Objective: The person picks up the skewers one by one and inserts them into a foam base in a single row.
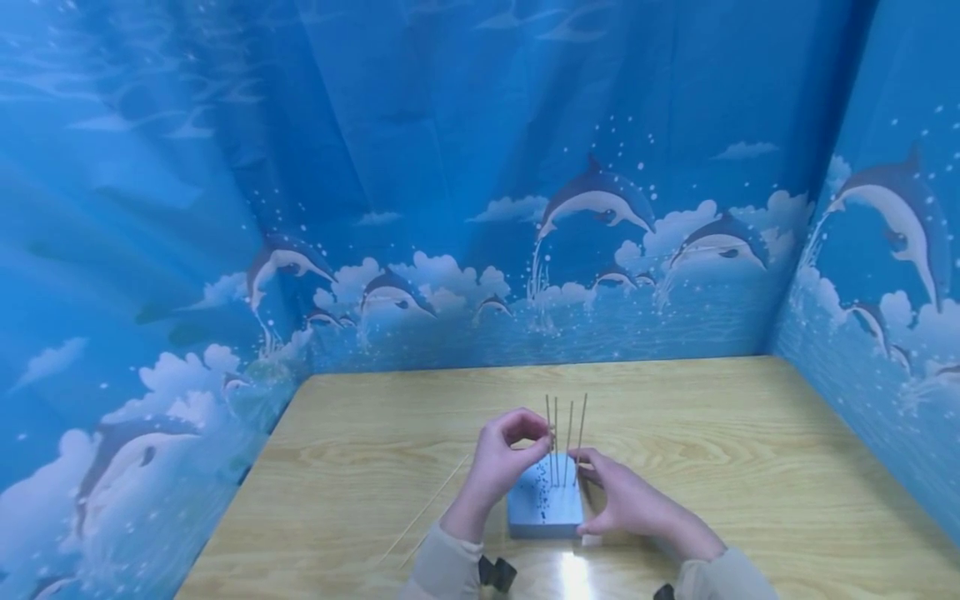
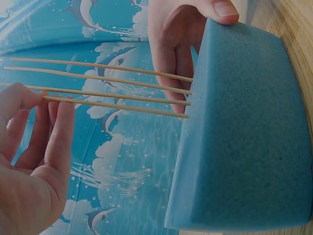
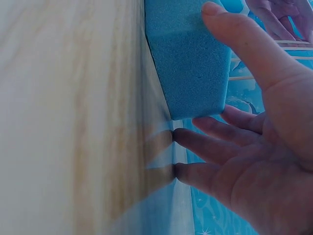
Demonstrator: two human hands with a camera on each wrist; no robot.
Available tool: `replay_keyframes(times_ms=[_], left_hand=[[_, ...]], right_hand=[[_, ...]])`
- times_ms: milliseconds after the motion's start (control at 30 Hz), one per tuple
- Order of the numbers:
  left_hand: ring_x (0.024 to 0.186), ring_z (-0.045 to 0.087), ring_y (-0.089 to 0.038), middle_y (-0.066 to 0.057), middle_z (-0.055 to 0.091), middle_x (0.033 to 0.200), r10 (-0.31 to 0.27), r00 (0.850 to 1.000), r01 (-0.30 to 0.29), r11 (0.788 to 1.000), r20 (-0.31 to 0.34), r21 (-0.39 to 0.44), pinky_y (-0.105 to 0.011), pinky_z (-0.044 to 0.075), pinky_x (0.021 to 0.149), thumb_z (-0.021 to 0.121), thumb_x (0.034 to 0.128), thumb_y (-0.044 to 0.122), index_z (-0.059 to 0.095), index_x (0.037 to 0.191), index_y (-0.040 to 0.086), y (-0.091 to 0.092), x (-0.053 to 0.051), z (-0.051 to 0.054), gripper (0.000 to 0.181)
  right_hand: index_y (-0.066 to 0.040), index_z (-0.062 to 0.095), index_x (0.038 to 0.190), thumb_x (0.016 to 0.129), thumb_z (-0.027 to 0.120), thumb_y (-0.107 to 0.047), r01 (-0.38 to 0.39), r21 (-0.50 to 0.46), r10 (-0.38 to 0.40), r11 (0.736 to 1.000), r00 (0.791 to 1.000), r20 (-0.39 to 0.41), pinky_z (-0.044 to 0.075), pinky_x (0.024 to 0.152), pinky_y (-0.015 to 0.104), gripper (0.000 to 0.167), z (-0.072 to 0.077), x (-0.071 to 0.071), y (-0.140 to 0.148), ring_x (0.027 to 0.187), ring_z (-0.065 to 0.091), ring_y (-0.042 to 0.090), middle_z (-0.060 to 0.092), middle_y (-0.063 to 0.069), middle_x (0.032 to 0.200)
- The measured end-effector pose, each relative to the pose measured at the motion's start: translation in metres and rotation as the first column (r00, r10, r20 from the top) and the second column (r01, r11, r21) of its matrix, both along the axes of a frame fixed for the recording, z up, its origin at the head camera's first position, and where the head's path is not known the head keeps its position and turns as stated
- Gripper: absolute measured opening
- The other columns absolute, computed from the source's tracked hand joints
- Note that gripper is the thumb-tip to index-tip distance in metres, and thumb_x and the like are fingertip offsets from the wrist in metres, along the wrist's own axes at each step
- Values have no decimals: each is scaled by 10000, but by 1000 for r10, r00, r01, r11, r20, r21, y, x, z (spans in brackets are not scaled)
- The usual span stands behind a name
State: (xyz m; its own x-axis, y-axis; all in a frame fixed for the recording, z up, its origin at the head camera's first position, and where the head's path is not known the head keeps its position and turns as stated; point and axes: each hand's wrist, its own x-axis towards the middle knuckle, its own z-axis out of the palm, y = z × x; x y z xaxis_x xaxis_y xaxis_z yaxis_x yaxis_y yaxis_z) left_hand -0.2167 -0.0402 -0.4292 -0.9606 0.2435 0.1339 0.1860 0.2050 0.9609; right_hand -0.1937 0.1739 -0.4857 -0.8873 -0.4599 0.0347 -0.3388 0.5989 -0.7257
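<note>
Four thin tan wooden sticks (image 2: 132,71) stand near-upright in the flat-topped blue foam block (image 2: 249,132) on your wood-grain worktop (image 1: 675,400), long axes pointing up. Your left grip (image 1: 497,460) pinches one; your right grip (image 1: 624,498) holds the block by its right side. Sticks look light, stiff, snappable: pinch low, near the foam. Block likely light, dentable; hold its sides lightly.
</note>
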Motion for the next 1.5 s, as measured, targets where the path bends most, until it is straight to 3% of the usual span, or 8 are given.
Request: replay_keyframes(times_ms=[567, 833, 1067, 1267, 1500], left_hand=[[949, 672, -116, 5, 726, 982, -2, 1000, 3, 1000, -7, 18, -475, 508, 1036, 748, 859, 171, 694, 1053, 69, -2, 0, -2, 226], [975, 674, -142, -28, 727, 1008, -41, 999, 42, 996, -14, 75, -522, 499, 1040, 741, 867, 159, 707, 1037, 113, -3, 4, -5, 180], [965, 673, -145, -52, 728, 1013, -46, 999, 45, 995, 7, 93, -409, 548, 984, 747, 856, 144, 707, 1061, 64, -6, 2, -8, 223], [962, 674, -147, -48, 730, 1022, -57, 998, 56, 994, 10, 90, -438, 527, 1011, 758, 848, 165, 715, 1050, 111, -9, 0, -7, 213], [928, 691, -141, -131, 716, 1055, -99, 995, 95, 984, 21, 148, -312, 615, 849, 724, 866, 79, 692, 1093, 36, -17, -4, -2, 233]], right_hand=[[18, 360, 1462, 587, 916, -271, 4, -7, -4, 1000, 1000, -1, 369, 1110, 605, 1076, -2, 0, 0, 1286, 536, 418, 423, 242, 1502], [21, 359, 1461, 589, 914, -275, 5, -5, -5, 1000, 1000, 7, 365, 1113, 602, 1075, -2, 1, 1, 1287, 535, 416, 425, 243, 1500], [11, 357, 1465, 587, 912, -262, 7, -5, -7, 1000, 1000, 12, 367, 1116, 595, 1075, -4, 1, 1, 1295, 532, 409, 423, 230, 1506], [2, 356, 1469, 584, 914, -275, 11, -5, -11, 1000, 1000, 20, 361, 1118, 607, 1082, -5, -1, 2, 1301, 525, 412, 418, 230, 1510], [-1, 357, 1470, 584, 913, -281, 17, 2, -17, 1000, 1000, 19, 354, 1125, 605, 1083, -4, -1, 1, 1308, 517, 415, 412, 229, 1516]])
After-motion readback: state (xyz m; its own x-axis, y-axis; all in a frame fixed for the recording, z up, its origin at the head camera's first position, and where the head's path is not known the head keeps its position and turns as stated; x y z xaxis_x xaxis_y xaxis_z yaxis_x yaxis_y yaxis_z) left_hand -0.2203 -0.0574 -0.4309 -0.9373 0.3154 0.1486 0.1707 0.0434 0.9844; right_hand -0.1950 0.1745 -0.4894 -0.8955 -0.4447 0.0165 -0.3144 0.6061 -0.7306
